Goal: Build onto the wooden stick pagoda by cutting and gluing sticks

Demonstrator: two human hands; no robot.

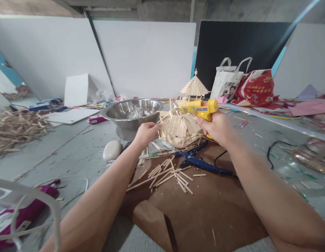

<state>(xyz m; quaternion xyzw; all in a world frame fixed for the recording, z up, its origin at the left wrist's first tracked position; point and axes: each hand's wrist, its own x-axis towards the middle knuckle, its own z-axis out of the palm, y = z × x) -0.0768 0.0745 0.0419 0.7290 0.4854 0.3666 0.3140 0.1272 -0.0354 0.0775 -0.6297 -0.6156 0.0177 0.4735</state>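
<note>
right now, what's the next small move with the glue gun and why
Probably tip the glue gun nozzle-down onto the stick model: the right hand holds it just above the top sticks, and the left hand steadies the model's left side.

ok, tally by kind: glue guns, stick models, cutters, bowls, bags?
Glue gun: 1
Stick models: 2 (near model, far model)
Blue cutters: 1
Steel bowl: 1
Bags: 2 (white bag, red bag)
Total: 7
</note>
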